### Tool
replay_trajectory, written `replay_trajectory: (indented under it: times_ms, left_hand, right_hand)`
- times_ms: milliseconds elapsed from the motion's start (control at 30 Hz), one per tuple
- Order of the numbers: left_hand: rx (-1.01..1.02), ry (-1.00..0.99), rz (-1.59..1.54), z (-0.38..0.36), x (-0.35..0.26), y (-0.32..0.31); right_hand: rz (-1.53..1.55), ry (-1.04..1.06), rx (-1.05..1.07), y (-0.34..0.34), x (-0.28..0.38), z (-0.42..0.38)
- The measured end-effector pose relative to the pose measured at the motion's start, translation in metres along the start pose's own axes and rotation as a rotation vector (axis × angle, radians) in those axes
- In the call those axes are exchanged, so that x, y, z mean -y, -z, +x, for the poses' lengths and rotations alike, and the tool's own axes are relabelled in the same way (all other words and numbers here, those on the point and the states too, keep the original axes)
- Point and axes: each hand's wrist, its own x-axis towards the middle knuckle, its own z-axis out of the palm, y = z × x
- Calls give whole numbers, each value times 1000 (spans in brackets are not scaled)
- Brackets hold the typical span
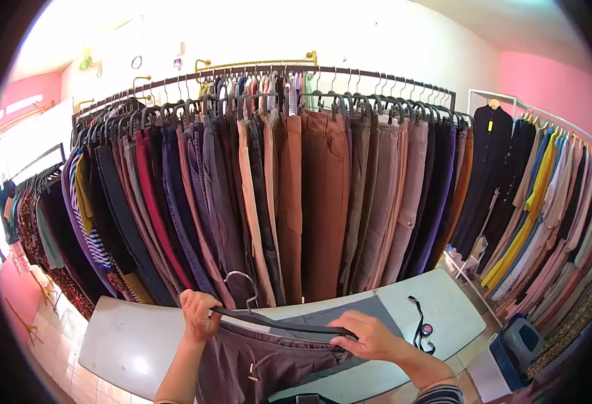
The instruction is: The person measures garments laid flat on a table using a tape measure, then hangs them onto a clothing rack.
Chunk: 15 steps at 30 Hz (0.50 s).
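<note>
Nearest: I see dark drawstring trousers (275, 367), waistband just under black hanger (275, 324), above white table (131, 340). Left hand (200, 316) closed round hanger's left end; right hand (371, 335) pinching right end. Clips at waistband: can't tell. Beyond, on tabletop: flat grey cloth (376, 312), black strap (418, 320). Farther: packed clothes rack (383, 76), white wall (417, 50).

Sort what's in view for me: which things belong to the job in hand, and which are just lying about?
Job in hand:
- left hand and right hand, gripping the hanger
- black hanger
- dark trousers with a drawstring

Apparently just lying about:
- black strap with a round badge, on the table
- grey cloth, though its role is unclear
</note>
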Motion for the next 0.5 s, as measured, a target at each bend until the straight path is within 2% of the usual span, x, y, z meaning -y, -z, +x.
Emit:
replay_trajectory:
  times_ms: [133, 233, 267, 300, 367, 500]
  left_hand:
    - [-9, -26, -115, 6, 4, -8]
    - [-56, -36, -190, 13, 10, -17]
    - [38, 3, -226, 12, 13, -16]
    - [40, 4, -237, 17, 10, -15]
    - [119, 30, -61, 32, 1, -12]
    - [145, 150, -81, 3, 15, -12]
  right_hand:
    - [17, -153, -69, 5, 36, 4]
    - [-22, -138, -177, 4, 48, 8]
    - [-58, -177, -211, 5, 55, 12]
    - [-64, -187, -211, 8, 57, 16]
    - [-193, -251, -276, 15, 56, 21]
    - [-246, -348, -478, 51, 64, 38]
